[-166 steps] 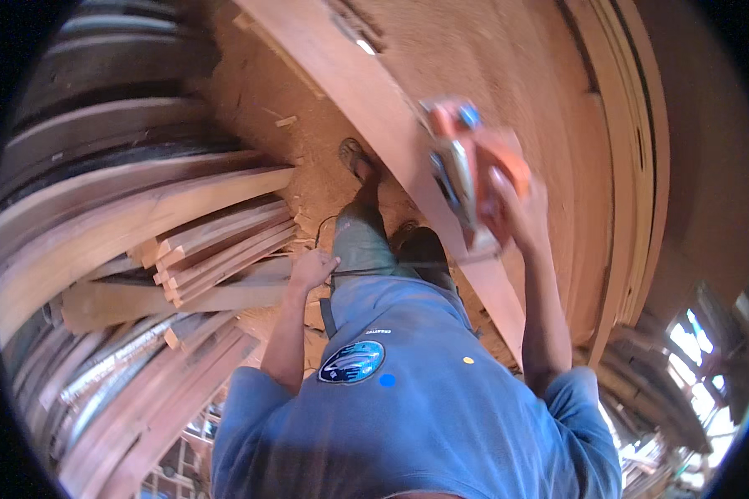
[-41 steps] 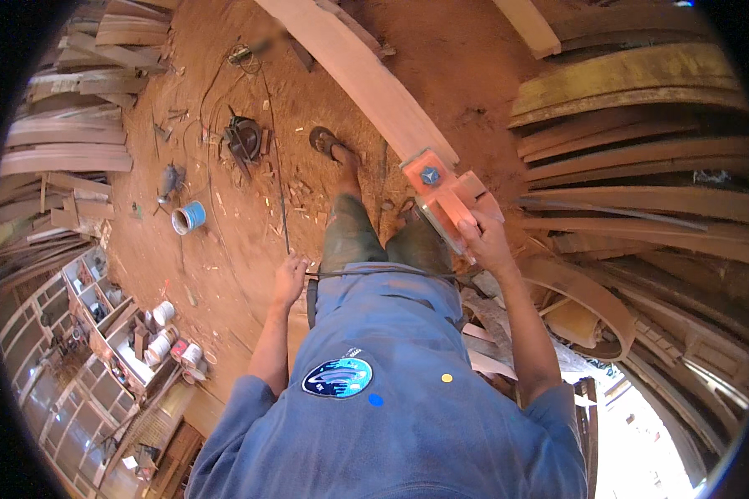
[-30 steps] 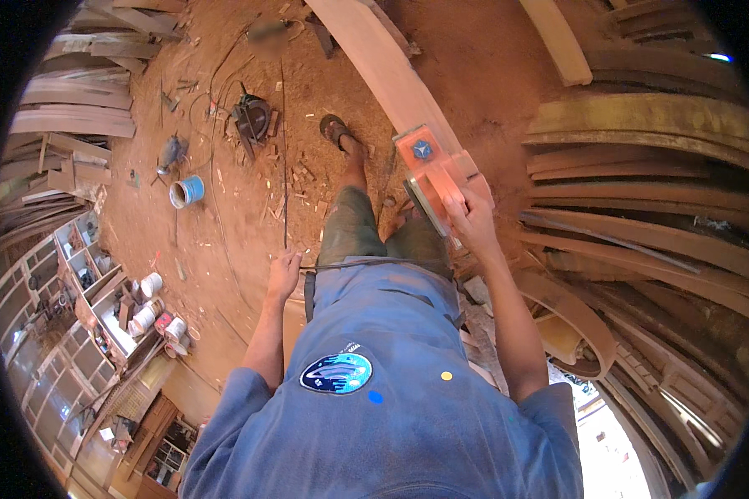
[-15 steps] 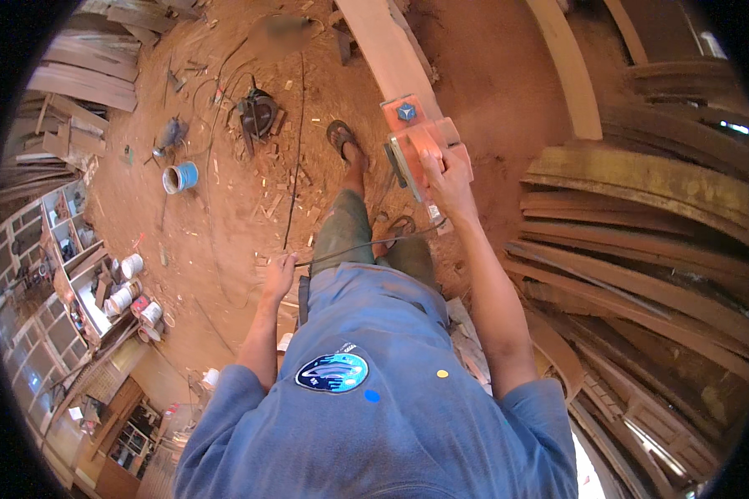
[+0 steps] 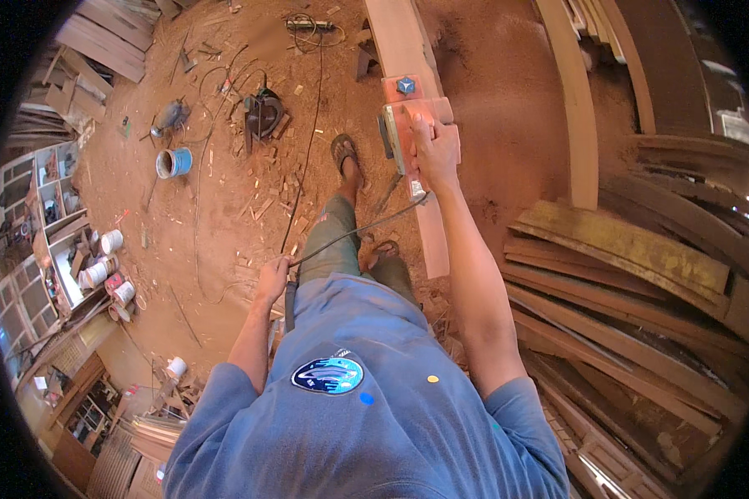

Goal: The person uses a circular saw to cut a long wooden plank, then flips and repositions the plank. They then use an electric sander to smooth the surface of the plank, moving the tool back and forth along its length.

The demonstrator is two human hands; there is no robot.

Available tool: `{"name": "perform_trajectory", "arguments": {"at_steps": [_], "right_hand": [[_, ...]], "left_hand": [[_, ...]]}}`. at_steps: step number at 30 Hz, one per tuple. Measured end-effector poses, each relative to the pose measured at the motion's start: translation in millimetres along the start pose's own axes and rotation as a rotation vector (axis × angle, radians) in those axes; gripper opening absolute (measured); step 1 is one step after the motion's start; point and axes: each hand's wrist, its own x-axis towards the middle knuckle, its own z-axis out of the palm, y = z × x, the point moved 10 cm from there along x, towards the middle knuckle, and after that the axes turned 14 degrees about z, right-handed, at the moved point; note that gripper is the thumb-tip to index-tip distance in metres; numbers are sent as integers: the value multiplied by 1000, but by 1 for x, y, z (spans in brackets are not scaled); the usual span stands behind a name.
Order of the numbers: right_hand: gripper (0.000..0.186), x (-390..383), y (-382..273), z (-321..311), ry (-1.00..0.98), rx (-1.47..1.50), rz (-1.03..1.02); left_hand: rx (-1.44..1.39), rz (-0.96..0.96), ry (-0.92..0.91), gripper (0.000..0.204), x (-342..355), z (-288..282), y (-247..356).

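An orange electric hand planer with a blue front knob rests on a long wooden plank. My right hand is closed around its rear handle, the thumb lying along the top. From the planer's rear a dark power cord runs back to my left. My left hand pinches this cord beside my hip and keeps it off the plank. The near end of the plank shows behind the planer, close to my right leg.
A circular saw, a grey power tool and a blue bucket stand on the floor to the left, among wood scraps and cords. Curved boards are stacked at right, beside a long upright-lying plank. White tubs line the left shelves.
The planer has slid forward along the plank with my right hand, so more plank shows behind it. My left hand still grips the cord, which now stretches straighter. The whole view has shifted slightly.
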Motion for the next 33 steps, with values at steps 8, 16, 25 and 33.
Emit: {"name": "perform_trajectory", "arguments": {"at_steps": [8,16,25,33], "right_hand": [[55,22,35,-3,87,-136,-41],[62,32,70,1,81,-202,68],[52,55,87,7,79,-72,-42],[53,70,106,15,99,-114,-98]], "left_hand": [[-114,-53,67,53,-13,49,-31],[-96,-116,49,55,9,81,-59],[-89,-115,55,56,40,95,-89],[-69,-72,37,55,77,113,-127]]}}
